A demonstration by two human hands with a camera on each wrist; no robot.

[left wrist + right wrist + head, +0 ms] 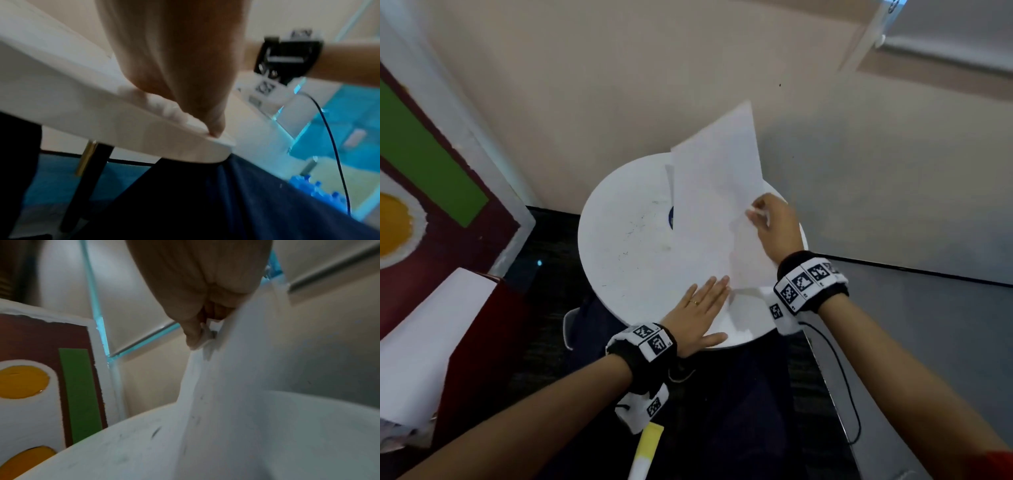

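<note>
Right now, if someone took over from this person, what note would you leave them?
Left hand lies flat, fingers straight, pressing the near corner of the sheet of paper onto the round white table.
Right hand pinches the sheet's right edge, raised off the table.
Done: one side lifted, no crease visible.
To do: probably bring that edge over and press the fold.

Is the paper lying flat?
No, the paper is partly lifted: right hand pinches one edge up, left hand presses the near end down.
</note>
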